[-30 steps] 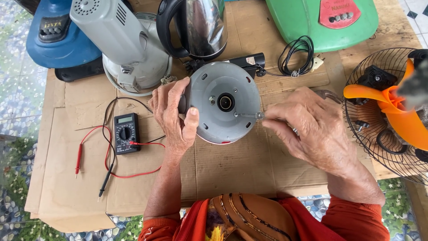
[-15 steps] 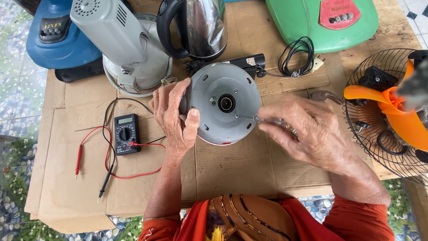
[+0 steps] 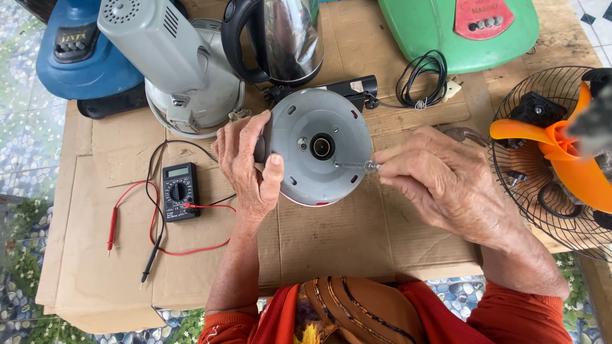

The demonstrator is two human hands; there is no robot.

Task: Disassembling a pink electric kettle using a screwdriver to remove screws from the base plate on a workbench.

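Note:
My left hand [image 3: 245, 167] grips the left rim of a round grey kettle base [image 3: 319, 146], tilted up so its underside faces me. My right hand [image 3: 446, 185] holds a screwdriver [image 3: 357, 166] whose metal tip touches the base just right of the centre hole. Both hands work above a sheet of cardboard [image 3: 331, 236] on the table.
A black multimeter [image 3: 178, 191] with red and black probe leads lies at the left. Behind stand a grey appliance [image 3: 172, 57], a steel kettle [image 3: 287, 38], a blue fan base [image 3: 83, 51] and a green fan base [image 3: 459, 28]. A coiled black cord [image 3: 421, 79] lies nearby. A fan grille with orange blades [image 3: 561, 153] sits at the right.
My right hand has slid slightly left along the screwdriver, closer to the grey base. The left hand and the base have stayed put.

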